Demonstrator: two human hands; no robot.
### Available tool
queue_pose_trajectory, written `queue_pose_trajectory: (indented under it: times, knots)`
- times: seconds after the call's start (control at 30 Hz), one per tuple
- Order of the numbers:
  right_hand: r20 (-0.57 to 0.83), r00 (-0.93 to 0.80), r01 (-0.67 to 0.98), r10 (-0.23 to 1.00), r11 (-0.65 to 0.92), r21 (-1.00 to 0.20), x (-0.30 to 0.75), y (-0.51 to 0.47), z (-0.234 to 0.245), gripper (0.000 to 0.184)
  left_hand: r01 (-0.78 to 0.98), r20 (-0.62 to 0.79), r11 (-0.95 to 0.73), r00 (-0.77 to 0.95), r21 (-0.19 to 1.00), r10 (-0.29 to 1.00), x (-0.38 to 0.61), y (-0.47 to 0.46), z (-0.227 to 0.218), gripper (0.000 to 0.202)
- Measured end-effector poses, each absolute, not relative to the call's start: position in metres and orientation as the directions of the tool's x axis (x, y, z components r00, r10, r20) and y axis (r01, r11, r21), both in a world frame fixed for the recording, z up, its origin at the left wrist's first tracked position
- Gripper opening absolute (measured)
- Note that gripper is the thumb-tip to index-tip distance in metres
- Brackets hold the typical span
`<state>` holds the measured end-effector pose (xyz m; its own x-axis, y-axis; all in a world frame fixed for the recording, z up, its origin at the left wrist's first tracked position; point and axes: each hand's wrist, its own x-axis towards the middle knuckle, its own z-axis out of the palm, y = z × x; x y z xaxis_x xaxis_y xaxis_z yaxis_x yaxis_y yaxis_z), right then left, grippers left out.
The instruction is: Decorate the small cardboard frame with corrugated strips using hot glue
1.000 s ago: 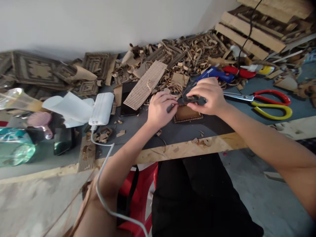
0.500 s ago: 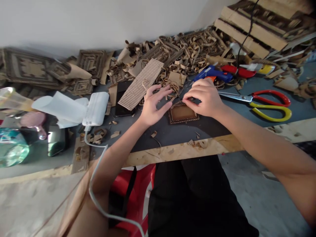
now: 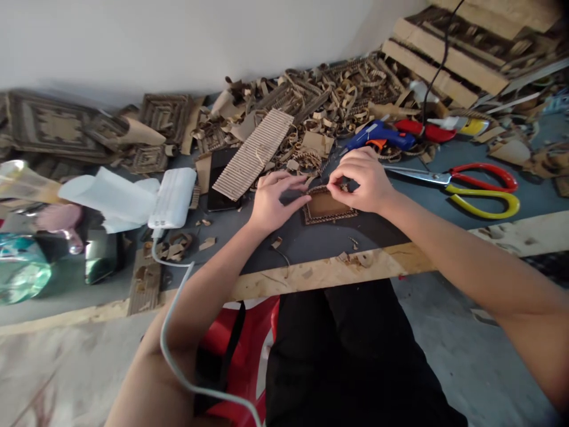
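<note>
2 hands in view, both at 1 tray (image 3: 328,207). Tray is small, brown cardboard with a ridged rim, lying flat on the tabletop (image 3: 249,252) in front of the person, between the hands.

Left hand (image 3: 274,204): loosely open, fingers apart from thumb, no hold on anything seen. Thumb tip is at the tray's left rim; can't tell if it touches.

Right hand (image 3: 361,182): thumb and forefinger closed in a pinch on the tray's far rim, other fingers curled.

Right of the right hand: 1 pair of scissors (image 3: 438,178), blades pointing toward that hand, 2 handle loops, 1 red, 1 yellow. Beyond it: 1 blue glue gun (image 3: 377,136) with orange trigger, then 1 bottle (image 3: 473,126) with yellow on it.

Left of the left hand: 1 ribbed card (image 3: 255,154), lying partly over 1 dark slab (image 3: 224,200). Then 1 white power bank (image 3: 172,198) with 1 pale cable (image 3: 186,382) plugged in, and 1 pink brush (image 3: 57,218).

Far left: at least 3 cardboard frames (image 3: 165,115), 1 large, 2 smaller.

Behind the hands: 1 heap of cardboard scraps (image 3: 351,89), too tangled to count.
</note>
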<state>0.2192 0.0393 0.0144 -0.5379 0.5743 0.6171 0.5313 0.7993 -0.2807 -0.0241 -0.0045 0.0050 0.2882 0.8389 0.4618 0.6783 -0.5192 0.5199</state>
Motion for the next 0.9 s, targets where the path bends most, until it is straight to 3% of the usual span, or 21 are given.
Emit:
queue_pose_trajectory:
  times: [0.2,0.53,0.63,0.73,0.8,0.9]
  knots:
    - [0.601,-0.534,0.472,0.595,0.799,-0.373,0.22,0.042,0.013,0.023,0.589,0.476,-0.487,0.188,0.646,0.859,-0.024,-0.006,0.001,0.03]
    - [0.622,-0.573,0.424,0.533,0.843,-0.331,0.218,0.04,0.011,0.023,0.648,0.531,-0.567,0.282,0.508,0.799,-0.019,-0.007,0.003,0.025]
    - [0.625,-0.571,0.405,0.532,0.845,-0.35,0.213,0.036,0.014,0.021,0.718,0.554,-0.557,0.285,0.417,0.782,-0.024,-0.009,0.011,0.035]
    - [0.609,-0.534,0.444,0.587,0.807,-0.389,0.21,0.036,0.015,0.02,0.776,0.542,-0.517,0.276,0.361,0.793,-0.033,-0.007,0.02,0.062]
    - [0.593,-0.529,0.469,0.607,0.791,-0.392,0.21,0.037,0.013,0.017,0.77,0.526,-0.519,0.286,0.372,0.801,-0.039,-0.004,0.022,0.068]
    - [0.581,-0.549,0.468,0.601,0.797,-0.382,0.213,0.038,0.011,0.014,0.649,0.431,-0.623,0.456,0.438,0.778,-0.045,0.003,0.02,0.081]
